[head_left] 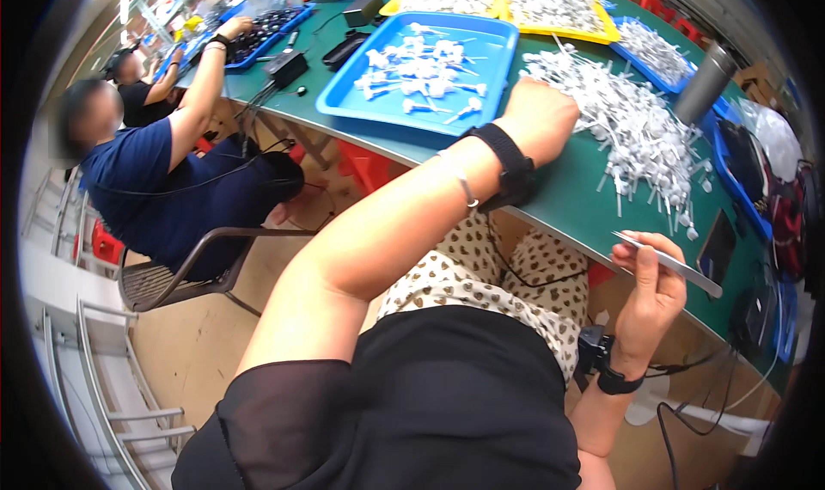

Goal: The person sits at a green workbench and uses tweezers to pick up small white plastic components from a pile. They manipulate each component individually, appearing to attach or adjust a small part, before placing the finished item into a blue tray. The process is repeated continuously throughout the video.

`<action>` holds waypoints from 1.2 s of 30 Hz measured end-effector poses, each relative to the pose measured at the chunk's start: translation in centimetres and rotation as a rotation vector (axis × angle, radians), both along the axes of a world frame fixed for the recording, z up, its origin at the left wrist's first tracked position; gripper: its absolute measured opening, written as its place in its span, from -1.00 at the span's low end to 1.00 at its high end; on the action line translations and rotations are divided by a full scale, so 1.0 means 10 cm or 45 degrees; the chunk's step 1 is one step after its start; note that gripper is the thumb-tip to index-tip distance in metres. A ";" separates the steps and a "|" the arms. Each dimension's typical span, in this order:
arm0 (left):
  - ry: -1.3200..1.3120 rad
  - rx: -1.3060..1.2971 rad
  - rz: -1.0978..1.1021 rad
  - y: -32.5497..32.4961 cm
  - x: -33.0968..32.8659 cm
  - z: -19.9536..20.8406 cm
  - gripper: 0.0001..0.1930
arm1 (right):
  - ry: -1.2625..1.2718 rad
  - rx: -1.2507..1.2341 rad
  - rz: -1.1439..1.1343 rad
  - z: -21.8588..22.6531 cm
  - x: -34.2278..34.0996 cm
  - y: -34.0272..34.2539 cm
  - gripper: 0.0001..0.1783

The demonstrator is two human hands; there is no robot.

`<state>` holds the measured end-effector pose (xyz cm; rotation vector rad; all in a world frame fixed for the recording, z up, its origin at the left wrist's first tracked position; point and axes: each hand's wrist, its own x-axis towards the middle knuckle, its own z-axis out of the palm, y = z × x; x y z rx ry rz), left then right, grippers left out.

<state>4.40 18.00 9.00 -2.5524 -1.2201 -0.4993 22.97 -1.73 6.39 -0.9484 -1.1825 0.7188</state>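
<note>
Left hand (546, 120): grasp hidden. Co-worker's head (90, 116) blurred. Black shirt (464, 395) cut off below.

Tray (347, 101) left of parts pile (640, 133)

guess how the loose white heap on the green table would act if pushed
The white heap would probably spread, as it lies loose with stray pieces at its edges. Its thin, crossing pieces may snag and drag neighbours along. Each piece is likely light, looking small and slender.
</note>
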 end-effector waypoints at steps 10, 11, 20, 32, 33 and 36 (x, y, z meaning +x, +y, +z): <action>-1.359 -0.708 -0.199 -0.69 -0.35 -0.07 -0.79 | 0.096 0.024 0.118 0.00 -0.13 -0.02 -0.81; -1.446 -0.863 -0.221 -0.89 -0.38 -0.15 -0.80 | 0.112 0.028 0.145 -0.01 -0.17 -0.01 -0.80; -1.652 -1.167 -0.187 -1.79 -0.39 -0.71 -0.85 | 0.077 -0.054 0.294 -0.17 -0.47 -0.07 -0.81; -1.471 -0.702 -0.171 -1.84 -0.35 -0.85 -0.88 | -0.223 -0.038 0.285 -0.25 -0.53 -0.11 -0.86; -1.465 -0.680 -0.173 -1.84 -0.35 -0.85 -0.88 | -0.237 -0.017 0.264 -0.27 -0.53 -0.10 -0.87; -1.444 -0.612 -0.176 -1.84 -0.35 -0.86 -0.87 | -0.292 0.002 0.274 -0.26 -0.54 -0.09 -0.88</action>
